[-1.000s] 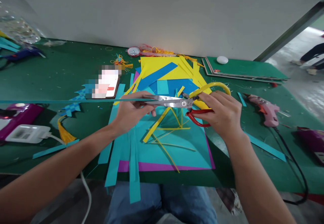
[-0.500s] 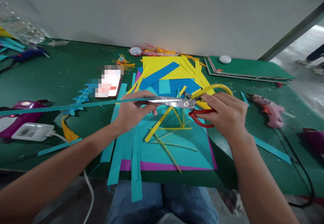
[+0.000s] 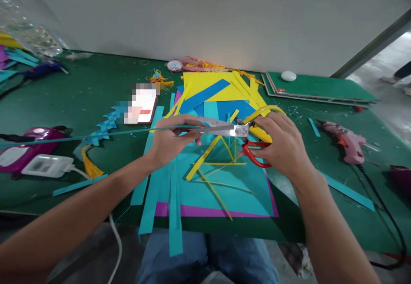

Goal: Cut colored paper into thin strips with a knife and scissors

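Note:
My right hand (image 3: pixel 282 143) grips scissors (image 3: pixel 238 131) with one yellow and one red handle. Their blades are slightly parted and point left, with the tips at the fingers of my left hand (image 3: pixel 170 140). Pinched in that left hand is a long thin turquoise paper strip (image 3: pixel 80 137), seen nearly edge-on and stretching off to the left. Its end at the blades is partly hidden by my fingers. Below both hands lie turquoise paper sheets (image 3: pixel 221 198), with narrow yellow strips (image 3: pixel 202 164) on top.
Yellow paper (image 3: pixel 199 83) and blue pieces lie behind my hands. A phone (image 3: pixel 143 104) and a woven blue paper piece (image 3: pixel 104 125) are on the left, beside a purple device (image 3: pixel 41 138). To the right are a pink glue gun (image 3: pixel 346 140) and green boards (image 3: pixel 321 87).
The scissor blades have parted a little. The turquoise strip has tilted and looks thinner. My view has shifted slightly, and both hands keep their holds.

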`<state>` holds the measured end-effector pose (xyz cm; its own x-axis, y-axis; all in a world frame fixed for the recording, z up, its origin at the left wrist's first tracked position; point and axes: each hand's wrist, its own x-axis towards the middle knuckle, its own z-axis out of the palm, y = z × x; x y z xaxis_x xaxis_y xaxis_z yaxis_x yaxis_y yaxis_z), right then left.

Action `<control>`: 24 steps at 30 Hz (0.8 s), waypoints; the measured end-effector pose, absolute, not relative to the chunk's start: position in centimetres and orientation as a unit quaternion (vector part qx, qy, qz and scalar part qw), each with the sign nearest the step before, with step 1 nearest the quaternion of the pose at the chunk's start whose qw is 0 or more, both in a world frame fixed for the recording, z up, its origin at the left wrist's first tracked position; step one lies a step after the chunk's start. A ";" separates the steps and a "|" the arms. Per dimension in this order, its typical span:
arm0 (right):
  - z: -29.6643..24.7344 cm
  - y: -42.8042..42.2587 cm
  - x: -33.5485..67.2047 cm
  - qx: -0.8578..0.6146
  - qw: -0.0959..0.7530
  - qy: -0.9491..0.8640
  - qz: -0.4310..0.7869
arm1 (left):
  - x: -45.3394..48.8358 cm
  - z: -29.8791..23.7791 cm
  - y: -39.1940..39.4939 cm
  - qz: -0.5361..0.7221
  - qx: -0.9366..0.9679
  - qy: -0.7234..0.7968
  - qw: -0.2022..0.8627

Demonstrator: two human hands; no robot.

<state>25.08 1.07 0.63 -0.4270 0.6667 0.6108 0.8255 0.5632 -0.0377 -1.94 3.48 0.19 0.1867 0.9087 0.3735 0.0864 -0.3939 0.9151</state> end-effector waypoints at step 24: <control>0.8 0.6 24.8 -0.439 0.309 -0.829 -0.156 | -1.8 0.8 3.2 0.497 0.666 0.396 0.391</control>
